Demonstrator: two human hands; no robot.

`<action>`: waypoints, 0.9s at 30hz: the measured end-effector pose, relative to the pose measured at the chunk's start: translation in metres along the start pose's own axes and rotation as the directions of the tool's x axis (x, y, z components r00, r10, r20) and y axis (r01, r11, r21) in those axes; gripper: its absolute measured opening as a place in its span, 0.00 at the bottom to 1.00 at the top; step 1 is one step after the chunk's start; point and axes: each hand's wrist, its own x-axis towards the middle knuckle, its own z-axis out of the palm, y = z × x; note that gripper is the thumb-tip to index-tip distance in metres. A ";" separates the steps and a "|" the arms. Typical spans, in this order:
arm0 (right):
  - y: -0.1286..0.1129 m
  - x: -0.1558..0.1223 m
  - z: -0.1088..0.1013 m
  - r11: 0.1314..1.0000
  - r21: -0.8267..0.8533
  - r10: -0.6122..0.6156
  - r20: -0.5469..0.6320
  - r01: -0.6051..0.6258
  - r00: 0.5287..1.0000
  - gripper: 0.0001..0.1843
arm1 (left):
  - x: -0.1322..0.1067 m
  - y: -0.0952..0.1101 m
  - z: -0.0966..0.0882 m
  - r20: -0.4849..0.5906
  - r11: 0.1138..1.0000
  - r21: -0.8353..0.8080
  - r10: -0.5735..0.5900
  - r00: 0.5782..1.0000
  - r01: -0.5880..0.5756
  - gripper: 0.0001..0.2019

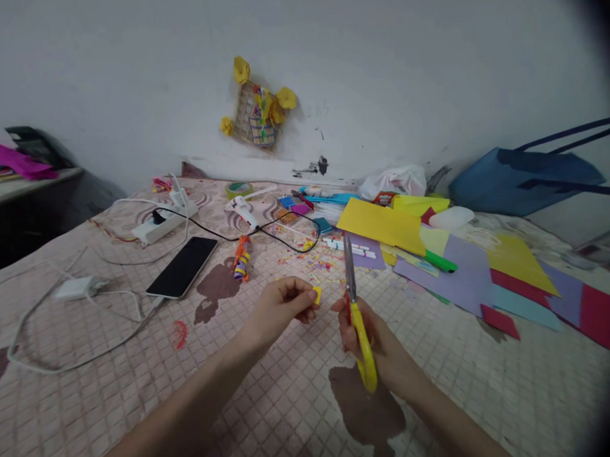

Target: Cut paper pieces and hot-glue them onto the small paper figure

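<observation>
My left hand point(282, 309) is closed in a pinch on a small yellow paper piece point(317, 295), held just above the patterned bed cover. My right hand point(376, 342) grips yellow-handled scissors point(358, 313); the blades point away from me and look closed, just right of the paper piece. Tiny coloured paper scraps point(313, 258) lie scattered beyond both hands.
Sheets of coloured paper point(467, 276) and a green marker point(439, 260) spread at right. A phone point(182, 266), charger point(77, 288), power strip point(159, 223), glue gun point(244, 209), tape roll point(238, 188) and a coloured paper roll point(241, 257) lie at left. A blue bag point(523, 177) sits against the wall.
</observation>
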 end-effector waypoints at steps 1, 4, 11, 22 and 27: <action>0.001 -0.003 0.001 0.998 -0.054 -0.007 0.037 0.009 0.999 0.17 | -0.001 0.002 -0.001 -0.018 1.000 -0.009 0.009 1.000 -0.009 0.11; 0.008 -0.008 0.002 0.982 -0.185 -0.026 0.076 0.040 0.997 0.17 | -0.002 0.006 -0.004 -0.050 0.999 -0.018 0.040 0.998 -0.041 0.10; 0.013 -0.004 0.005 0.978 -0.203 0.063 0.097 -0.042 0.993 0.27 | 0.005 0.010 -0.009 -0.095 0.991 -0.066 0.106 0.990 -0.113 0.09; -0.001 -0.010 0.012 0.951 -0.309 0.029 0.130 0.013 0.991 0.17 | 0.006 0.010 -0.013 -0.136 0.986 -0.079 0.132 0.982 -0.144 0.09; -0.004 -0.011 0.019 0.951 -0.308 0.044 0.121 -0.004 0.992 0.15 | -0.002 0.012 -0.011 -0.151 0.979 -0.124 0.144 0.978 -0.164 0.08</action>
